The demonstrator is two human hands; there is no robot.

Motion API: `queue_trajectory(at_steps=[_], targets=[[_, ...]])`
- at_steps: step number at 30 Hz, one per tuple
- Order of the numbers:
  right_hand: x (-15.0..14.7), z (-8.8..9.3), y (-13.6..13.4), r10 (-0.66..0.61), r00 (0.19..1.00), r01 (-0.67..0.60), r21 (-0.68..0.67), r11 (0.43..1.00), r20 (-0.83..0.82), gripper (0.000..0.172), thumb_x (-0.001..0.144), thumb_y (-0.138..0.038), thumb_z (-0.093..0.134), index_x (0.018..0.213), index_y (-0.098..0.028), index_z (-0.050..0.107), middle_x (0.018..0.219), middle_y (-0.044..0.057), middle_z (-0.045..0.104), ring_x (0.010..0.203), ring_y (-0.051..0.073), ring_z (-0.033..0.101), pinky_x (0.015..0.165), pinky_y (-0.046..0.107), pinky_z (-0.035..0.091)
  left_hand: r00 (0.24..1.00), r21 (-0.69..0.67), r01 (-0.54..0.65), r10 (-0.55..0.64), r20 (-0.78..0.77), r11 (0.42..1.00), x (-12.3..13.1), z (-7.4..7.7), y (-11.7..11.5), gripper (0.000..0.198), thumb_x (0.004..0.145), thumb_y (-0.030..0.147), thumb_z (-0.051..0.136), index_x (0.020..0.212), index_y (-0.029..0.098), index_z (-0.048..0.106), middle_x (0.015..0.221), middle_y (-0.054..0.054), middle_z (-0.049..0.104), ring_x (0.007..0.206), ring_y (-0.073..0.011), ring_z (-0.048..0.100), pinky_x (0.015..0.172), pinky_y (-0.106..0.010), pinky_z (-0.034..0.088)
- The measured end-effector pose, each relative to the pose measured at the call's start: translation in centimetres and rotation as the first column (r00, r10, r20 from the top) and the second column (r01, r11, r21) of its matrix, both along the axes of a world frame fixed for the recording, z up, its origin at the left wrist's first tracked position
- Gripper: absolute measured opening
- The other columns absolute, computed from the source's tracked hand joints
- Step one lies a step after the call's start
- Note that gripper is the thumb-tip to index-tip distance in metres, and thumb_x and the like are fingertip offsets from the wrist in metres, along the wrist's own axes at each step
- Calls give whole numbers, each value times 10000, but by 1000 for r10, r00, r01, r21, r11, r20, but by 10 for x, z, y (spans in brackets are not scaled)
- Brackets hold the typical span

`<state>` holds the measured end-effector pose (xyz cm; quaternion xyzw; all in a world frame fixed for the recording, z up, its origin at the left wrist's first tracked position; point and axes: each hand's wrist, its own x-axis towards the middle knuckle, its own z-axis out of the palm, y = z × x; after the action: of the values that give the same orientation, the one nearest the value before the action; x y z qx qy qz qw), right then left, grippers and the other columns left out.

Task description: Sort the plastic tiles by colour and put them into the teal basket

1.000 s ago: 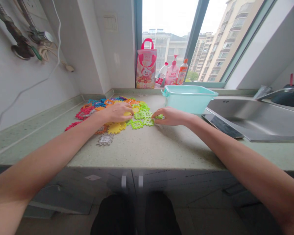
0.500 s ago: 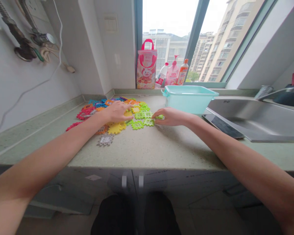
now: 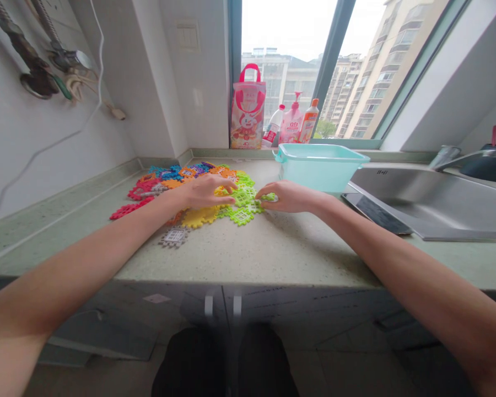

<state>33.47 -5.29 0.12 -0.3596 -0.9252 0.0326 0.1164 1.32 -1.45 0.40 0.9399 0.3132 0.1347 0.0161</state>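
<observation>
A heap of flat interlocking plastic tiles (image 3: 177, 182) in red, orange, blue, yellow and green lies on the speckled green counter (image 3: 252, 253). My left hand (image 3: 204, 192) lies over the yellow and green tiles, fingers stretched toward a green tile (image 3: 242, 197). My right hand (image 3: 287, 197) is closed in a pinch on a small green tile (image 3: 268, 197) at the heap's right edge. Another green tile (image 3: 242, 216) lies in front of the hands. A lone grey tile (image 3: 173, 236) rests nearer to me.
A turquoise plastic tub (image 3: 320, 165) stands just behind my right hand. A steel sink (image 3: 430, 201) with a dark tablet (image 3: 376, 212) at its edge is to the right. A pink bag (image 3: 248, 113) and bottles (image 3: 291, 124) stand on the window sill.
My left hand has slid right across the heap toward my right hand, its fingers now stretched out. The green tiles in front have shifted slightly. My right hand has stayed in place.
</observation>
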Motion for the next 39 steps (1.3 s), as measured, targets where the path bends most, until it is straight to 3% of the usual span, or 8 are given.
queue_trajectory(at_steps=[7,13,19,21,25,28,35,39], targets=[[-37,-10,-20,164,962,-134,148,980,-217,432,1085,-373,692,1498,-249,721,1555,153,703,1455,337,652,1260,578,490,991,60,-118,121,-59,991,-21,19,8,459,986,638,662,1187,261,829,1083,-59,836,1018,-253,777,939,-372,566],[-67,-20,-34,233,969,-228,65,971,-79,521,1089,-513,701,1531,-235,710,1702,172,576,1570,375,557,1331,600,411,988,44,-57,63,-144,997,-26,12,15,377,1000,556,639,1153,278,843,1191,-48,830,1143,-251,757,1009,-341,547],[-55,-17,-24,214,976,-213,13,977,-48,462,1111,-529,662,1433,-206,740,1495,166,740,1420,341,681,1264,566,488,953,70,-206,216,-211,976,-34,15,16,358,933,331,640,1218,265,847,1203,-48,814,1093,-240,759,981,-312,550],[-53,-17,-24,183,981,-183,17,983,-56,426,1105,-542,671,1388,-232,748,1519,162,717,1421,341,675,1253,567,495,941,96,-236,252,-226,967,-33,17,12,350,933,310,624,1201,266,845,1242,-63,797,1125,-254,750,993,-333,550],[-57,-21,-23,119,991,-117,38,992,-59,437,1069,-598,712,1319,-239,726,1649,187,595,1498,382,600,1276,605,451,968,82,-167,179,-173,982,-21,16,5,365,1022,500,587,1177,258,812,1290,-84,777,1186,-266,733,1054,-363,532],[-61,-24,-18,140,988,-139,29,990,-61,411,1077,-580,698,1283,-225,678,1528,180,676,1409,367,652,1251,585,458,978,53,-142,148,-146,989,-12,12,2,500,950,692,668,1144,249,794,1225,-96,791,1143,-290,740,1016,-379,538],[-58,-20,-9,66,997,-65,33,997,-28,445,1059,-641,689,1190,-218,645,1234,153,766,1193,344,705,1103,512,513,945,91,-240,254,-205,967,-22,15,6,460,840,656,764,1073,260,787,1117,-70,814,1011,-283,753,847,-359,545],[-50,-17,-6,77,997,-76,55,996,-25,420,1056,-610,703,1138,-199,665,1163,143,769,1101,312,712,1041,475,533,899,191,-286,332,-287,939,-41,21,12,472,842,643,752,1111,259,801,1142,-86,806,1019,-288,753,870,-365,554]])
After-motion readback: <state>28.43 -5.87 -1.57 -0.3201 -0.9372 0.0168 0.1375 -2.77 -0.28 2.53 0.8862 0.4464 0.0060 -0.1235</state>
